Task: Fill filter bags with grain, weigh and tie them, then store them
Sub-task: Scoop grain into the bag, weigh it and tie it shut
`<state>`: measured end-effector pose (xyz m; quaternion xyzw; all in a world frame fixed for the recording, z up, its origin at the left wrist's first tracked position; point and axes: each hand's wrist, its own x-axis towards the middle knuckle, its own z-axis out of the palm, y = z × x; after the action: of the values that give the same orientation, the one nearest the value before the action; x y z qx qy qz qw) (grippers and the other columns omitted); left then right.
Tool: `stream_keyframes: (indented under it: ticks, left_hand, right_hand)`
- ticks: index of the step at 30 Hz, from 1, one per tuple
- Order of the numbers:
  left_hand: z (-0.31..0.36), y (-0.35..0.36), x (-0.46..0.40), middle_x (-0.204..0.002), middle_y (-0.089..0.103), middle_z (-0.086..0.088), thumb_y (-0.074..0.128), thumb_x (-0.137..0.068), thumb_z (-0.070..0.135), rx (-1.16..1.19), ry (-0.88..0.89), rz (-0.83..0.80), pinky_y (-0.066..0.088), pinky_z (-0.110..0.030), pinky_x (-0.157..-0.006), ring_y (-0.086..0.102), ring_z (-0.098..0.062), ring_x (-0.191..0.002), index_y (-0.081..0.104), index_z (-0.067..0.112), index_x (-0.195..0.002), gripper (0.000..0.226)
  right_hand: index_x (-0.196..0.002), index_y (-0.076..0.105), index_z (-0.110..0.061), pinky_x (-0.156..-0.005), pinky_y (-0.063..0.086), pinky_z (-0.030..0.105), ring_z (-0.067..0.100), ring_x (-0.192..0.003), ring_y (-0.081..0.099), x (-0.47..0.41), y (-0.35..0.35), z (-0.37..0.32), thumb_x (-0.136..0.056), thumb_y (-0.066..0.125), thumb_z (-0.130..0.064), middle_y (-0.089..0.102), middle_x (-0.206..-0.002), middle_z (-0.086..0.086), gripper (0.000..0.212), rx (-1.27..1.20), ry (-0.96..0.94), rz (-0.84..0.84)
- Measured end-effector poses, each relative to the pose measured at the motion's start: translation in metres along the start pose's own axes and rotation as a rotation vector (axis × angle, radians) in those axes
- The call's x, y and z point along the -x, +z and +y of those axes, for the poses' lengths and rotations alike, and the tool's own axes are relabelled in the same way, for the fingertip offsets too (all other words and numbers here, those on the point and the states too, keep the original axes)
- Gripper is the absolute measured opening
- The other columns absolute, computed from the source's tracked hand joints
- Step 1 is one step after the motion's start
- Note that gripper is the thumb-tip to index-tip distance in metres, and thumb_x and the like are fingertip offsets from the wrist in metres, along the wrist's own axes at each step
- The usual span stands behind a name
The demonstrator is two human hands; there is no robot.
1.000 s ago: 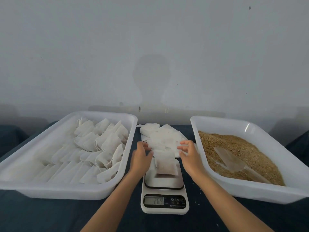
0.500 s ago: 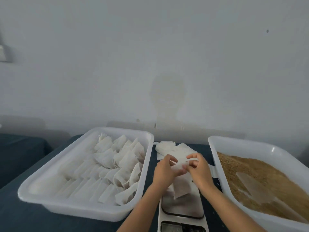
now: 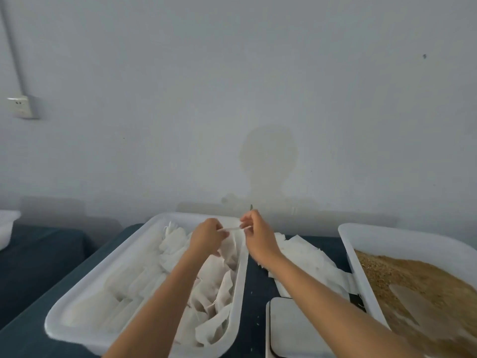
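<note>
White drawstring point(image 3: 231, 229) is being pinched taut btwn left hand point(image 3: 206, 237) & right hand point(image 3: 255, 237); pulling evenly should cinch filter bag point(image 3: 231, 248) w/o tearing.

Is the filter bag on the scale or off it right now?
Off. Both hands, left hand and right hand, hold the bag by its string above the storage tray; the scale platform is bare.

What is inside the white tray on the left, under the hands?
The left tray holds rows of white filter bags. Both forearms and the left hand and right hand, pinching a bag's drawstring, cover part of it; whether those bags hold grain cannot be seen.
</note>
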<state>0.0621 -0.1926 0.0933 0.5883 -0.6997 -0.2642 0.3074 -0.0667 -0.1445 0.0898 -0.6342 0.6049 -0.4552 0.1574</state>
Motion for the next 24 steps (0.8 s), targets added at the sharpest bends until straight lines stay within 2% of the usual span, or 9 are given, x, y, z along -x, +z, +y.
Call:
stream_keyframes:
  ticks: [4,6,9,10,12,15,19,21,24]
  left_hand:
    - [-0.041,0.02,-0.011,-0.084,0.054,-0.002,0.054,-0.093,0.02,-0.012,-0.094,-0.07,0.057,-0.039,-0.075,0.066,-0.03,-0.086,0.051,0.01,-0.095,0.01]
    - [-0.052,0.033,-0.015,-0.079,0.055,-0.002,0.055,-0.091,0.028,-0.063,-0.118,-0.114,0.054,-0.035,-0.077,0.061,-0.023,-0.08,0.052,0.012,-0.086,0.016]
    - [-0.056,0.042,-0.021,-0.066,0.05,0.001,0.053,-0.088,0.021,-0.152,-0.131,-0.177,0.048,-0.03,-0.066,0.053,-0.018,-0.068,0.044,0.015,-0.068,0.022]
    - [-0.056,0.043,-0.023,-0.063,0.048,0.002,0.052,-0.087,0.018,-0.183,-0.126,-0.192,0.044,-0.026,-0.057,0.051,-0.015,-0.063,0.041,0.015,-0.065,0.025]
    - [-0.058,0.043,-0.026,-0.058,0.043,0.003,0.053,-0.083,0.014,-0.184,-0.123,-0.193,0.033,-0.019,-0.045,0.041,-0.009,-0.052,0.037,0.015,-0.059,0.029]
    - [-0.064,0.045,-0.029,-0.057,0.039,0.002,0.055,-0.08,0.01,-0.173,-0.125,-0.171,0.029,-0.019,-0.046,0.036,-0.008,-0.051,0.034,0.014,-0.056,0.032]
    - [-0.069,0.045,-0.031,-0.058,0.046,-0.002,0.058,-0.081,0.015,-0.122,-0.155,-0.167,0.042,-0.027,-0.063,0.051,-0.022,-0.063,0.039,0.013,-0.057,0.031]
    - [-0.07,0.046,-0.031,-0.057,0.043,-0.001,0.057,-0.081,0.016,-0.16,-0.131,-0.175,0.038,-0.026,-0.062,0.047,-0.021,-0.063,0.036,0.015,-0.056,0.032]
    - [-0.067,0.047,-0.028,-0.057,0.048,0.001,0.055,-0.08,0.014,-0.222,-0.106,-0.228,0.04,-0.023,-0.057,0.055,-0.022,-0.066,0.044,0.016,-0.06,0.023]
  right_hand:
    - [-0.114,0.053,-0.013,-0.089,0.044,0.032,0.023,-0.103,0.055,0.01,0.029,0.014,-0.091,0.039,0.0,0.061,-0.112,0.002,0.03,0.26,-0.026,-0.242]
    - [-0.115,0.054,-0.013,-0.092,0.04,0.033,0.026,-0.102,0.054,0.012,0.038,0.015,-0.094,0.041,-0.008,0.062,-0.112,0.005,0.025,0.404,-0.068,-0.302]
    - [-0.101,0.058,-0.013,-0.1,0.028,0.039,0.027,-0.086,0.048,0.006,0.045,0.015,-0.098,0.04,-0.023,0.062,-0.093,0.008,0.021,0.705,-0.156,-0.405]
    - [-0.096,0.058,-0.014,-0.104,0.023,0.043,0.028,-0.085,0.05,0.004,0.048,0.015,-0.098,0.039,-0.025,0.062,-0.088,0.007,0.022,0.813,-0.18,-0.452]
    - [-0.1,0.061,-0.011,-0.109,0.016,0.047,0.029,-0.096,0.056,0.0,0.054,0.017,-0.097,0.039,-0.025,0.065,-0.097,0.009,0.026,0.941,-0.17,-0.51]
    - [-0.109,0.061,-0.008,-0.114,0.006,0.052,0.029,-0.108,0.055,-0.008,0.061,0.021,-0.096,0.041,-0.022,0.064,-0.109,0.011,0.027,0.975,-0.128,-0.543]
    - [-0.115,0.058,-0.008,-0.113,0.001,0.056,0.03,-0.114,0.05,-0.016,0.058,0.021,-0.095,0.042,-0.017,0.062,-0.115,0.012,0.028,0.925,-0.053,-0.632]
    - [-0.118,0.057,-0.007,-0.112,-0.001,0.058,0.031,-0.117,0.048,-0.018,0.057,0.019,-0.095,0.042,-0.016,0.06,-0.117,0.013,0.029,0.914,-0.014,-0.684]
    - [-0.122,0.056,-0.007,-0.11,-0.007,0.061,0.033,-0.121,0.045,-0.02,0.055,0.014,-0.095,0.043,-0.014,0.058,-0.121,0.016,0.031,0.901,0.035,-0.767]
